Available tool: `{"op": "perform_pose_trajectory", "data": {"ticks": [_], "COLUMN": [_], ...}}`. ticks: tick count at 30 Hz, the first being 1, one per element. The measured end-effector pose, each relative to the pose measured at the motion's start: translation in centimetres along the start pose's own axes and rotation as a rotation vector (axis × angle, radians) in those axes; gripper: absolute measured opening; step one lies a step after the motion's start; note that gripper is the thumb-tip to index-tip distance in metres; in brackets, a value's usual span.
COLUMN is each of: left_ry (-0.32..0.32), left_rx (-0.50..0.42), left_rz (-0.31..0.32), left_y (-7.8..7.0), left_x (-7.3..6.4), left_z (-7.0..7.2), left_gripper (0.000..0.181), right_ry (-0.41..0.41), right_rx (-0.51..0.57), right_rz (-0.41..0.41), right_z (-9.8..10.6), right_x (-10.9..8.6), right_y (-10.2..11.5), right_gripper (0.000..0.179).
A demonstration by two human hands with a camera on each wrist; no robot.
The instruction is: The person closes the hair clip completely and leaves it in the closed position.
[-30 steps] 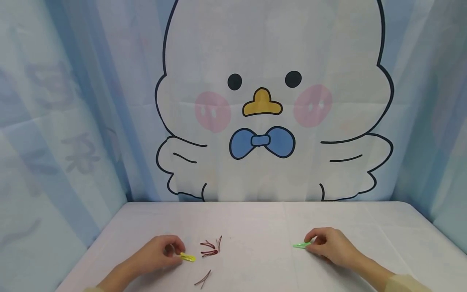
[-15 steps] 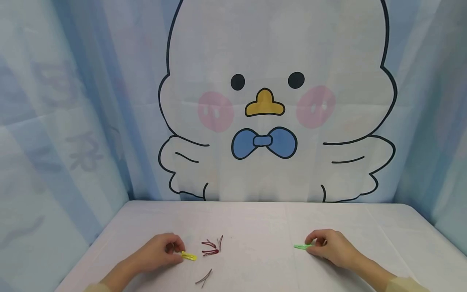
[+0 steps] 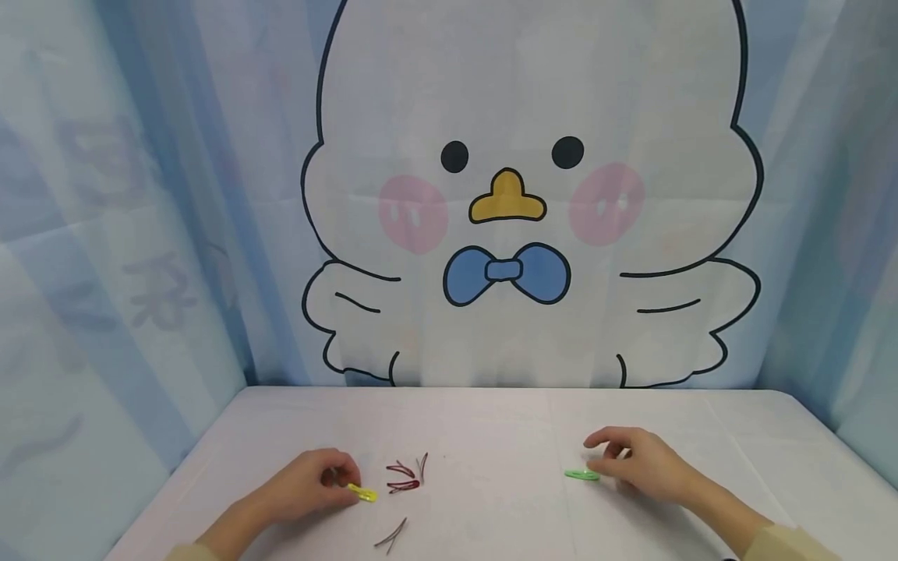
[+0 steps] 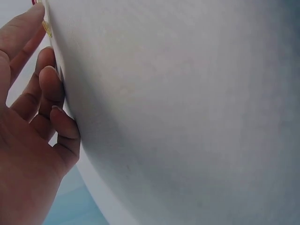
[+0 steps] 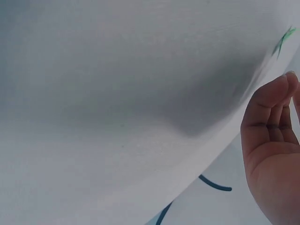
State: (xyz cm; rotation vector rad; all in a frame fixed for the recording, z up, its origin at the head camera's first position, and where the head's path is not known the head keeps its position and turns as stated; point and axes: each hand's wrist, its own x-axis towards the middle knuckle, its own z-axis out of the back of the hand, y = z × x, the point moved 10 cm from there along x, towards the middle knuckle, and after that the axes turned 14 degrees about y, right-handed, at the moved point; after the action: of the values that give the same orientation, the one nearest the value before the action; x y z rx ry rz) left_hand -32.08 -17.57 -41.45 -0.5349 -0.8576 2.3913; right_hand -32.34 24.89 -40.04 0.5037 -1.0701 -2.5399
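My left hand (image 3: 305,485) rests low over the table's left side, thumb and forefinger pinching the end of a yellow snap hair clip (image 3: 365,493). A sliver of that clip (image 4: 47,29) shows past the fingertips in the left wrist view. On the right, a green snap hair clip (image 3: 581,474) lies on the table. My right hand (image 3: 641,463) hovers just above and beside it, thumb and forefinger apart, holding nothing. In the right wrist view the green clip (image 5: 284,40) sits apart from the fingers. Part of the right hand is cut off there.
Dark red hair clips (image 3: 403,487) lie bunched just right of the yellow one, with a thin brownish clip (image 3: 422,466) beside them. Another brownish clip (image 3: 393,534) lies nearer the front. A white-covered table (image 3: 491,436) reaches back to a printed curtain (image 3: 505,343).
My right hand has let go of the green hair clip and lifted slightly, its thumb and forefinger spreading. The left hand stays at the yellow clip. The head view shifts a little.
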Motion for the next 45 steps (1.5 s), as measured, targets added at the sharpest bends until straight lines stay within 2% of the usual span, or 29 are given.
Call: {"op": "perform_pose_trajectory", "data": {"ticks": [9,15,23,31,35,39,45], "left_ry": [-0.013,-0.001,0.002,-0.035,-0.094,-0.157,-0.171], "left_rx": [-0.023,-0.042,-0.081,-0.119,-0.154,-0.154,-0.17], "left_rz": [0.037,0.029,0.045,0.05,0.051,0.029,-0.024], "left_y": [0.5,0.4,0.4,-0.1,-0.9,-2.2,-4.8], "left_x": [-0.2,-0.1,-0.1,-0.2,-0.1,0.3,1.1], "left_z": [0.1,0.1,0.1,0.4,0.7,0.7,-0.4], "left_gripper": [0.013,0.01,0.009,0.009,0.009,0.008,0.008], "right_ry": [-0.027,-0.065,-0.065,-0.075,-0.072,-0.079,-0.097], "right_rx": [0.01,0.05,0.155,0.208,0.21,0.192,0.197], "right_rz": [0.093,0.145,0.132,0.159,0.173,0.203,0.228], "right_z": [0.5,0.3,-0.5,-1.3,-1.7,-1.9,-2.2], "right_x": [0.1,-0.2,0.0,0.1,0.1,0.1,0.0], "right_y": [2.3,3.7,4.3,5.2,5.7,6.3,6.7], "right_gripper": [0.039,0.04,0.044,0.043,0.041,0.039,0.04]}}
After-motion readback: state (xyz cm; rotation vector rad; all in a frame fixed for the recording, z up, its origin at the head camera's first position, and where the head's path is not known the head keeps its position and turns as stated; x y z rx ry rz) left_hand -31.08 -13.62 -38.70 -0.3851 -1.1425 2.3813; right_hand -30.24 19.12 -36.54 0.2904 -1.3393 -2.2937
